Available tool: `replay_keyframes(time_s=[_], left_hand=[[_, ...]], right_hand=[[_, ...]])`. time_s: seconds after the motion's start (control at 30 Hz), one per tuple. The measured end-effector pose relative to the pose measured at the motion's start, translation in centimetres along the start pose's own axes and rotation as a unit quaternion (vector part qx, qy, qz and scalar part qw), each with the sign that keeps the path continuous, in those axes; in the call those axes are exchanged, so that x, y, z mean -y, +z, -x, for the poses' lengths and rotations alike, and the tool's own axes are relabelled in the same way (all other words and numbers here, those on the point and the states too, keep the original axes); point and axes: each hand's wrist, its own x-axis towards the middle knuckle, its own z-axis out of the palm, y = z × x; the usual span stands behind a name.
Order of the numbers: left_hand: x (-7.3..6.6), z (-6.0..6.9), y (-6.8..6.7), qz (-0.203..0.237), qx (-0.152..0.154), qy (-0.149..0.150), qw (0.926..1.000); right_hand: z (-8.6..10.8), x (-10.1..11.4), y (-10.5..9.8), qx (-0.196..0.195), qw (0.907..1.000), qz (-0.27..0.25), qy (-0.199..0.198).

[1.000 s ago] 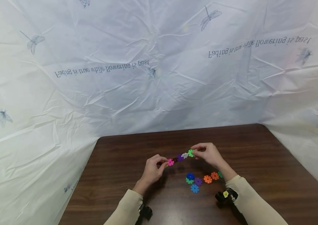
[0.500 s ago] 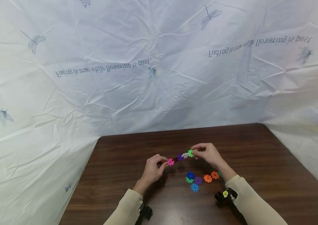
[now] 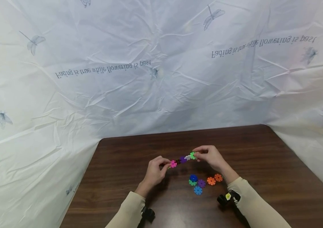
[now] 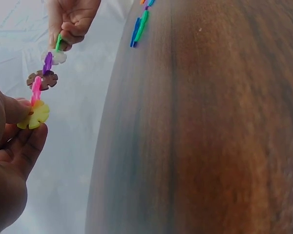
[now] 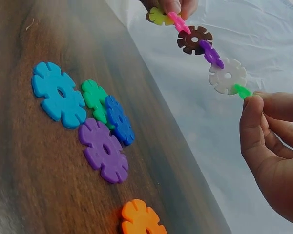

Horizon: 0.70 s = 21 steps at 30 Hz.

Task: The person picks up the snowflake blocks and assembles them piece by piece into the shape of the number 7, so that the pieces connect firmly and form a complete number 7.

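A chain of slotted plastic discs is held up above the table between both hands. In the right wrist view it runs from a yellow disc [image 5: 158, 17] through a pink disc [image 5: 179, 23], a brown disc [image 5: 195, 40], a purple disc [image 5: 212, 54] and a white disc [image 5: 228, 76] to a bright green disc [image 5: 242, 91]. My left hand [image 3: 154, 171] pinches the yellow end between thumb and fingers. The green end is pinched by my right hand [image 3: 211, 156], whose fingertips cover part of that disc.
Loose discs lie on the brown table [image 3: 121, 152], nearer me than the chain: light blue [image 3: 198, 190], purple [image 3: 201, 183], green [image 3: 192, 182], dark blue [image 3: 193, 178] and two orange ones [image 3: 211, 180]. A white printed sheet [image 3: 161, 101] hangs behind the table.
My right hand has shifted very slightly left with the green end of the chain. A green disc beside the orange ones is now hidden behind the right forearm. The left hand stays put.
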Motion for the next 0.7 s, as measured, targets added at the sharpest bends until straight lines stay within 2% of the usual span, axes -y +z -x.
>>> replay_keyframes(time_s=[0.3, 0.7], left_hand=[[-0.15, -0.1, 0.08, -0.003, 0.008, -0.017, 0.9998], [0.04, -0.14, 0.35, -0.011, -0.022, 0.003, 0.9997]], right_hand=[[0.05, -0.31, 0.14, 0.0, 0.9996, -0.027, -0.012], [0.11, 0.45, 0.44, -0.002, 0.9992, -0.033, -0.022]])
